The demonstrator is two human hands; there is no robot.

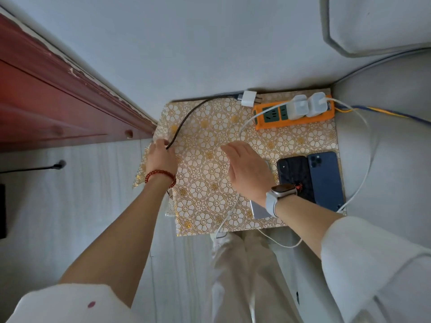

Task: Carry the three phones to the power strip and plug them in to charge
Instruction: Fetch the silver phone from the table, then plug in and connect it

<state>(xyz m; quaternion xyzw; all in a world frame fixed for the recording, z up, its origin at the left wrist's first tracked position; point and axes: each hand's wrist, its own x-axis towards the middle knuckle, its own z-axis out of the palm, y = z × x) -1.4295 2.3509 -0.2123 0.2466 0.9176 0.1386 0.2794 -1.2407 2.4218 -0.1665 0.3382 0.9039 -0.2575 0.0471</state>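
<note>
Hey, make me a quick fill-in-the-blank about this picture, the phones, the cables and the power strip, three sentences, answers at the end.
1. The power strip has an ______ casing.
2. The left hand holds the ______ cable.
3. Beside the black phone lies a ______ phone, nearer the table's right edge.

Missing words: orange; dark; blue

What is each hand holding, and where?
Left hand pinches the dark cable near its loose end. Right hand holds nothing.
</note>
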